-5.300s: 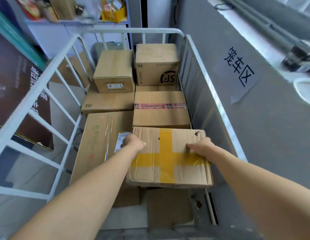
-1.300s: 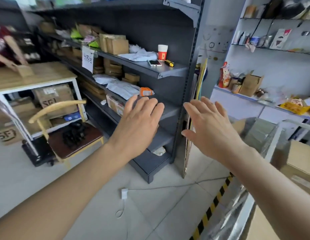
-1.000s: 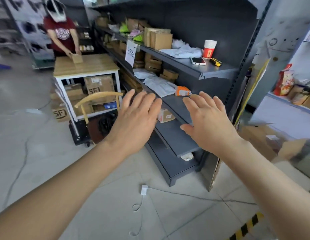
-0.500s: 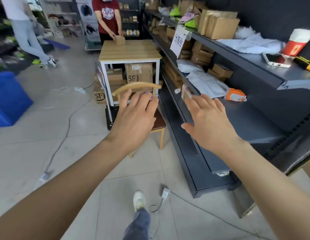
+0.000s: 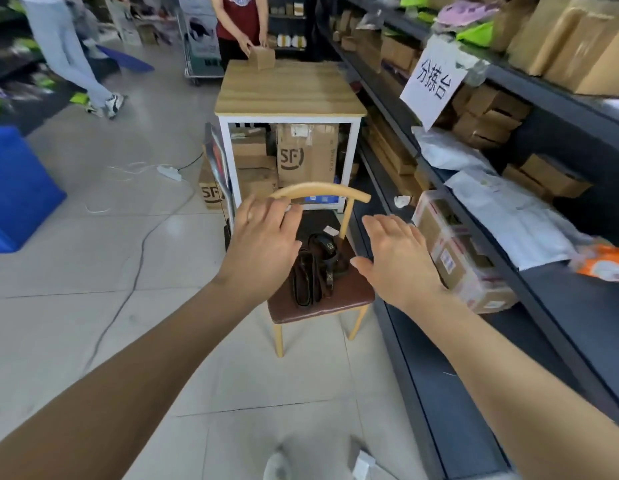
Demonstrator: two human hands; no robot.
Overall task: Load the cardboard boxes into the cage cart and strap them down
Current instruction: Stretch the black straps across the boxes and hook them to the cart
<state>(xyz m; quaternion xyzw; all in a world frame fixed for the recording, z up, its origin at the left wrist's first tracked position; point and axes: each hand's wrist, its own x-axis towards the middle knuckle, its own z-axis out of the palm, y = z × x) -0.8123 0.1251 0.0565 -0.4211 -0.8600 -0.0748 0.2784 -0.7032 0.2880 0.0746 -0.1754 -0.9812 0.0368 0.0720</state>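
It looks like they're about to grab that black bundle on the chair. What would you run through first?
1. Hands free: ok. The left hand and right hand are open and hold nothing.
2. Black strap bundle reachable: ok. It lies uncovered on the chair seat, below both hands.
3. Straps untangled: cannot tell. They sit in a heap.
4. Floor safe for walking back: not ok. A cable trails across the tiles on the left.
5. Cage cart ready for strapping: cannot tell. It is out of view.
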